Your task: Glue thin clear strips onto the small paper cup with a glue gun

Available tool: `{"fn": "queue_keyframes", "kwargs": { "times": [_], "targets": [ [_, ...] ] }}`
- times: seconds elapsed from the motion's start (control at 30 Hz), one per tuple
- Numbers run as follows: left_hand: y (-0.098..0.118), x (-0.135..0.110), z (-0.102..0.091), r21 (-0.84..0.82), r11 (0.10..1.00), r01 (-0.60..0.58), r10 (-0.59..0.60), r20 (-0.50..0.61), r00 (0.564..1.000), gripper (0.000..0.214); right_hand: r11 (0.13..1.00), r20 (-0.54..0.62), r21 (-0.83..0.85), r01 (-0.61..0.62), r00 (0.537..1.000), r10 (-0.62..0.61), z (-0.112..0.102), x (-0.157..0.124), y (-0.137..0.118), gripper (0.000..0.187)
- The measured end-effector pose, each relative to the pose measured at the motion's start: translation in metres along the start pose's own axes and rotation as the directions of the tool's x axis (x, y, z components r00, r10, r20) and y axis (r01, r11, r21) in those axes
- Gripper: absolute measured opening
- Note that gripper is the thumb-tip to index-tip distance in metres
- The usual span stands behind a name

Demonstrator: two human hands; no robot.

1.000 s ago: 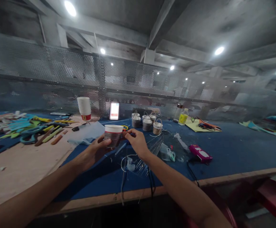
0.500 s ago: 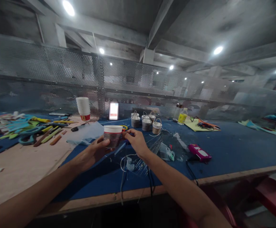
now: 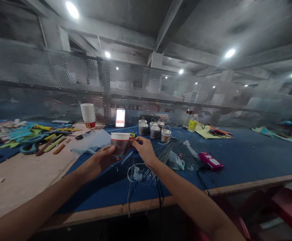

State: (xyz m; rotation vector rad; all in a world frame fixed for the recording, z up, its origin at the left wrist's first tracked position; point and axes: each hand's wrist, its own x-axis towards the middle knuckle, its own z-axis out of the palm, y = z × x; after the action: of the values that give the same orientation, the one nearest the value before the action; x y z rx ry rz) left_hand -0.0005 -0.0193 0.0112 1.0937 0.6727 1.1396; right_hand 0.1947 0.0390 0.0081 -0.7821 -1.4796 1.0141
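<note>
With left hand (image 3: pixel 103 159) grasping cup (image 3: pixel 120 147) and right hand (image 3: pixel 143 150) pinched beside it, unclear on what, handle as probably light, easily dented; cradle below rim (image 3: pixel 120 135).

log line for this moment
left hand: holds grey-wrapped white paper cup | right hand: at cup's side, contact unclear | beyond: grey round handled cups

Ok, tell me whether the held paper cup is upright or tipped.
Upright. The left hand holds the paper cup with its white rim uppermost and roughly level.
</note>
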Motion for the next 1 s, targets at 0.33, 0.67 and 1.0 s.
{"fn": "queue_keyframes", "kwargs": {
  "times": [0.33, 0.67, 1.0],
  "targets": [
    [-0.0046, 0.0017, -0.0062, -0.013, 1.0, -0.012, 0.013, 0.032, 0.999, 0.038, 1.0, 0.013, 0.014, -0.025, 1.0, 0.024, -0.0009, -0.0003, 0.0006, 0.027],
    [-0.0023, 0.0056, -0.0042, -0.028, 1.0, -0.012, 0.011, -0.029, 1.0, 0.04, 0.996, -0.024, 0.071, -0.05, 0.998, 0.051, -0.0001, -0.0002, -0.0023, 0.022],
    [-0.0082, 0.0101, -0.0012, 0.078, 0.994, -0.073, 0.082, -0.111, 0.991, 0.047, 0.992, 0.036, -0.105, 0.068, 0.997, -0.064, 0.0036, -0.0038, 0.0034, 0.028]
  ]
}}
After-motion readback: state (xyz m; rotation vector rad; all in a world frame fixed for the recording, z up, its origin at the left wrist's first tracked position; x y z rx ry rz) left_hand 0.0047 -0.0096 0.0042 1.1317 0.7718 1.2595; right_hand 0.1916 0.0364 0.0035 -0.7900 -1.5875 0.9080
